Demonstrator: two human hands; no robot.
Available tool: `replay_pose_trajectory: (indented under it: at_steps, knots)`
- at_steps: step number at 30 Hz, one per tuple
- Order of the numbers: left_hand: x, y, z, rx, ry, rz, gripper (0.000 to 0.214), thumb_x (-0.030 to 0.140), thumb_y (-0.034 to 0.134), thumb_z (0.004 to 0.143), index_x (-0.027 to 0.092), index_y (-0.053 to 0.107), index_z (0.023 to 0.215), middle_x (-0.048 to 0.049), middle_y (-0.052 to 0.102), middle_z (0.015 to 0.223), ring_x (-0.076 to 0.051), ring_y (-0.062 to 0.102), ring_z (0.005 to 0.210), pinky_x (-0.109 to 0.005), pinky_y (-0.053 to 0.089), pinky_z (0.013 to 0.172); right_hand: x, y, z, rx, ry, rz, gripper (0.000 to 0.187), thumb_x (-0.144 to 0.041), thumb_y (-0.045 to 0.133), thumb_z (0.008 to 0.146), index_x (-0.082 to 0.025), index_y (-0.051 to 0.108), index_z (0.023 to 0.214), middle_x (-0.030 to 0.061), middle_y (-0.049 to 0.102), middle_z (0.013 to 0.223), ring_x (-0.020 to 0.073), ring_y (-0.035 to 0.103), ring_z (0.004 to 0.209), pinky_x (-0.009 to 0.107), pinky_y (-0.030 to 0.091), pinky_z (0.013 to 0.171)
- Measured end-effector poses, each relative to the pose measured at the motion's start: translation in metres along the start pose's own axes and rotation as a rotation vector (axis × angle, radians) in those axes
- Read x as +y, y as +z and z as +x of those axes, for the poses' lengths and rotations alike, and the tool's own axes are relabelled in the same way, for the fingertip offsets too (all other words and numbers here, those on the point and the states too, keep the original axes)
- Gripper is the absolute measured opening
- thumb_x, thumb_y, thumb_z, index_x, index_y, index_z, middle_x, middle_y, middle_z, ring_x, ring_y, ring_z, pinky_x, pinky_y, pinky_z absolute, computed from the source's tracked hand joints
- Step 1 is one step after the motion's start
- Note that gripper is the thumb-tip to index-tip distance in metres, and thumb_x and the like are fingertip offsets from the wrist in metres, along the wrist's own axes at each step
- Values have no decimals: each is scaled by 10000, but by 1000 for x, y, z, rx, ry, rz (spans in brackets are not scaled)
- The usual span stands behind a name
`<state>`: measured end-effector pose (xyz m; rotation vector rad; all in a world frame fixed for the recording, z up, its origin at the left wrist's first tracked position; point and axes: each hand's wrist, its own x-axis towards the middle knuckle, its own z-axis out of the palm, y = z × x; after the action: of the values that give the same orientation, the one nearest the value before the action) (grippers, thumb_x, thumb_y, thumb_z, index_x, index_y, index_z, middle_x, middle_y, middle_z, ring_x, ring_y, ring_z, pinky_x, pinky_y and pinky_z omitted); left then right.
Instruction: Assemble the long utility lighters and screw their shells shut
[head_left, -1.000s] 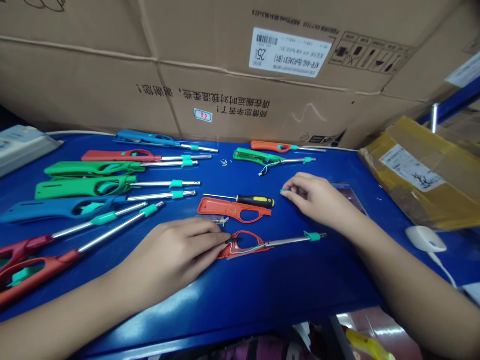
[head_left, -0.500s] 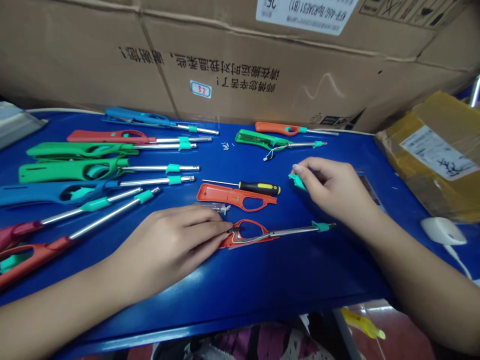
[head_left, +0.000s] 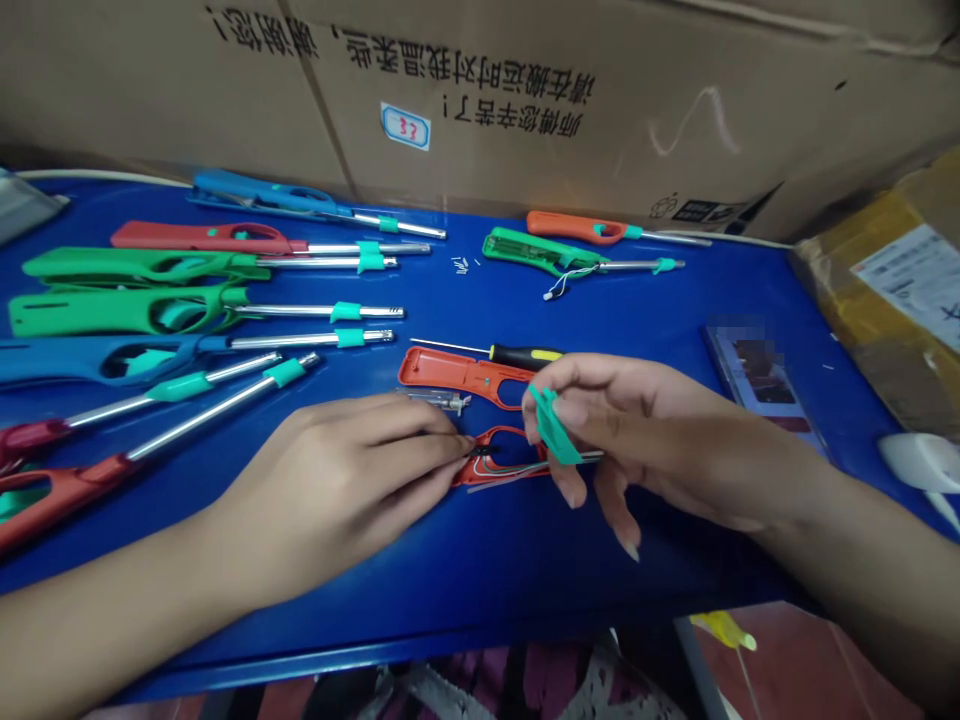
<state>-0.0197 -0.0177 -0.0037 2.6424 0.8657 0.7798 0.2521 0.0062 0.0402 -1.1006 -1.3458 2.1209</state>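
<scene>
My left hand [head_left: 375, 470] is closed over the handle end of an opened orange long-necked lighter [head_left: 501, 472], its fingertips by a black part and thin wires. Between the thumb and fingers of my right hand [head_left: 660, 440] is a small green plastic trigger piece [head_left: 553, 425]. That hand hovers over the opened lighter and hides most of its metal tube. The loose orange shell half [head_left: 442, 368] lies just behind. Close to my left fingers sits a clear fuel tank [head_left: 442, 398], partly covered. A black and yellow screwdriver [head_left: 517, 356] rests behind the shell half.
Several long lighters, among them a green one [head_left: 135, 310], lie along the left. At the back right are an orange lighter [head_left: 574, 228] and an opened green one [head_left: 525, 248], near tiny screws [head_left: 459, 265]. A large cardboard box [head_left: 480, 60] stands behind; a phone [head_left: 757, 370] lies right.
My right hand has come left and nearer to me with the green trigger piece, from beyond the tube to over the opened lighter. My left hand keeps its hold. The camera view has shifted slightly.
</scene>
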Motion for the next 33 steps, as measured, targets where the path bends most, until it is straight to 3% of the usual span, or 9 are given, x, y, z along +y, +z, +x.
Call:
replay_pose_trajectory:
  at_steps: [4,8,11,16,22,25,33]
  knots:
    - [0,0,-1,9,-4,-13,122,187,627,1053,190,725,1125,-33,771,1052,-181,757,903,-317,612,761,10,-4,7,221,-223,-498,155,-295,700,988,-196,747,1098,-25,656,742,77,532,543,199,424,457]
    - [2,0,-1,9,-23,-20,123,187,641,1043,192,728,1130,-40,768,1040,-182,748,895,-319,610,753,21,-6,6,255,-458,-852,192,-159,658,981,-202,795,1109,28,741,951,111,632,729,239,485,599]
    - [4,0,-2,10,-33,-34,119,195,643,1042,189,725,1128,-41,768,1034,-183,739,882,-328,608,748,26,-4,4,203,-519,-867,217,-134,630,1006,-180,781,1154,41,753,1001,126,693,868,241,537,714]
    - [4,-1,-2,14,-57,-35,96,235,652,1045,192,727,1087,-29,772,1023,-170,736,848,-321,593,746,26,-1,0,184,-582,-850,235,-83,611,1007,-135,761,1179,40,750,1008,96,686,889,205,544,786]
    - [4,-1,1,-13,-66,-65,110,235,640,1049,196,738,1018,-29,758,997,-164,720,827,-305,575,719,25,3,-1,218,-517,-863,160,-105,688,949,-154,747,1090,-35,715,851,49,543,627,186,451,568]
    - [5,0,1,-16,-73,-70,102,244,641,1050,198,727,1020,-33,758,1005,-171,718,837,-319,581,732,27,4,0,210,-492,-847,111,-112,695,941,-171,757,1010,-38,707,817,55,521,613,201,416,537]
    - [7,-1,0,-33,-88,-82,84,251,642,1056,222,720,1042,-30,763,1030,-180,728,856,-333,589,734,38,4,6,185,-515,-859,151,-155,676,969,-200,778,1071,-17,712,824,84,476,582,252,359,498]
